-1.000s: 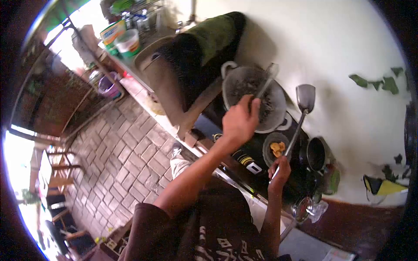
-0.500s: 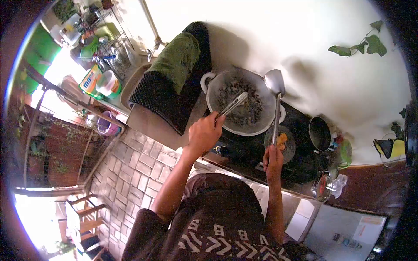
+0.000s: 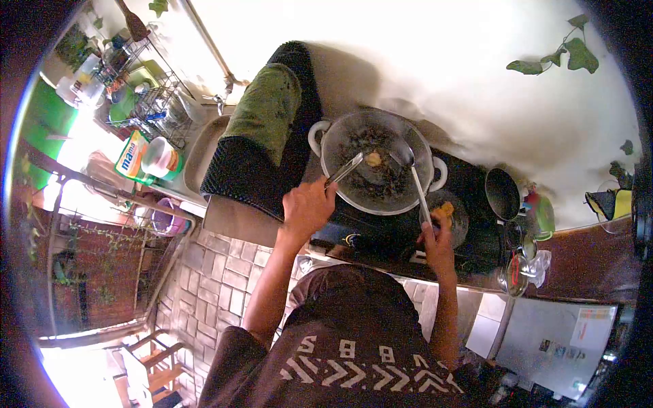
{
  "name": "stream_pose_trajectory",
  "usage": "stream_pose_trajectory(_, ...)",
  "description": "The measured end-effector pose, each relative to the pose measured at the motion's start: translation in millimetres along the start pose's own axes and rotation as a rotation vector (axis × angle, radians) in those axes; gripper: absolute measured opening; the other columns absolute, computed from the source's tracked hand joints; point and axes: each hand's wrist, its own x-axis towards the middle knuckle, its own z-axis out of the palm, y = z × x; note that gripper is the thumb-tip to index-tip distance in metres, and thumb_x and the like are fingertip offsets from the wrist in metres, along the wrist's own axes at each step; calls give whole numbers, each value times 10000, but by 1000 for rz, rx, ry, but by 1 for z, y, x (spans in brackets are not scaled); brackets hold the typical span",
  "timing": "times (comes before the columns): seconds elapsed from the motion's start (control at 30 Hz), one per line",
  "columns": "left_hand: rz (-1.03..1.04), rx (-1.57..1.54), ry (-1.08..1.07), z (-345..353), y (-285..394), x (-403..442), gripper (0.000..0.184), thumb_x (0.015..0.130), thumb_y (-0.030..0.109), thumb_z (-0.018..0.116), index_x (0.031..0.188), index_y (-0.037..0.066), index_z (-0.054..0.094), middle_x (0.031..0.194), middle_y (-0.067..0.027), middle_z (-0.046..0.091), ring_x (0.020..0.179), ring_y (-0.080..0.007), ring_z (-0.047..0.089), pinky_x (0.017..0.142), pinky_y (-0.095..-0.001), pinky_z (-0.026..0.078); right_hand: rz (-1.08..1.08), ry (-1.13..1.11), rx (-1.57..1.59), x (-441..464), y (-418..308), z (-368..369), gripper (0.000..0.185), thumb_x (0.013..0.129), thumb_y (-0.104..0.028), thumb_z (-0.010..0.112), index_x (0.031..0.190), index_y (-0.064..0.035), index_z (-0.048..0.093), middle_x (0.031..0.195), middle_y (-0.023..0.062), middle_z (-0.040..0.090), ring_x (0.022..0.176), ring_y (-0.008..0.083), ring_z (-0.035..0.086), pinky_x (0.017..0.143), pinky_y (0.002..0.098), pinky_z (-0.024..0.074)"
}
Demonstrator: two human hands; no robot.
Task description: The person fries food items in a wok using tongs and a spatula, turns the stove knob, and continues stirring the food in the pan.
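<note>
Your right grip [image 3: 439, 245] hides part of the plate [image 3: 460, 223] beneath it. In the pan [image 3: 332, 146], you cannot tell what the small pale lump [image 3: 373, 159] is, and the dark bits [image 3: 377, 187] around it blur together.

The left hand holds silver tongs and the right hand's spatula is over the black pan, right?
Wrong place: the head view shows the right hand holding the long metal spatula over the round grey two-handled pan; the left hand holds silver metal tongs.
</note>
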Motion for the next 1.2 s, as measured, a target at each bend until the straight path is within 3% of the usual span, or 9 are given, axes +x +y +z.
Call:
stream_pose_trajectory(0.1,-31,66,-75,-6,1,11,374,1004,402,530,1020,73,706,822,-233,720,802,-426,722,731,-547,580,-298,122,-310,20,21,-5,332,999,-175,599,1300,-70,506,968,74,621,824,152,610,743,311,502)
stream_pose_trajectory(0.2,-29,107,-71,5,-5,19,379,997,397,536,1006,60,711,841,-225,729,809,-418,730,729,-534,587,-454,205,-302,21,-14,-7,325,977,-102,580,1289,-58,499,1037,91,608,911,178,624,783,328,504)
stream_pose_trajectory(0.27,-21,116,-81,10,-7,23,374,991,395,543,974,68,725,856,-221,734,822,-414,735,730,-526,592,-168,2,-72,25,-19,-11,311,988,-111,575,1283,-57,494,1081,109,600,881,194,663,781,342,516)
stream_pose_trajectory(0.37,-31,148,-123,11,-7,25,382,985,400,551,947,67,734,863,-215,737,835,-406,740,735,-524,594,-92,-17,-144,30,-21,-12,305,999,-142,576,1283,-52,507,1054,133,602,795,219,695,745,363,528)
stream_pose_trajectory(0.7,83,276,-90,18,5,33,412,982,426,536,863,95,750,817,-167,740,742,-350,744,635,-516,594,-303,-111,-803,36,-21,1,293,1023,-199,574,1247,-14,604,758,91,655,625,204,688,649,353,537)
stream_pose_trajectory(0.77,90,282,-121,17,5,33,407,983,421,527,882,97,752,843,-172,743,777,-360,743,662,-503,598,-59,-235,-425,29,-34,2,324,1028,-224,581,1274,-15,595,775,74,662,620,165,670,635,325,530)
stream_pose_trajectory(0.87,130,280,-151,6,6,33,401,985,412,518,911,95,753,866,-184,742,807,-373,739,690,-497,600,88,-318,-252,19,-66,0,345,1033,-238,580,1287,-6,585,796,68,659,630,134,651,628,309,525)
stream_pose_trajectory(1.1,11,215,15,-19,1,21,370,984,397,554,944,77,736,834,-177,740,780,-381,741,690,-483,603,55,-290,-107,19,-34,-15,352,1042,-227,560,1309,2,565,791,58,629,639,138,631,603,307,513)
stream_pose_trajectory(1.2,-2,185,32,-25,-2,15,369,982,401,562,938,74,727,830,-191,734,780,-381,740,687,-484,599,-149,-228,-225,26,-19,-21,348,1046,-214,544,1321,-1,548,791,49,614,635,137,622,600,301,506)
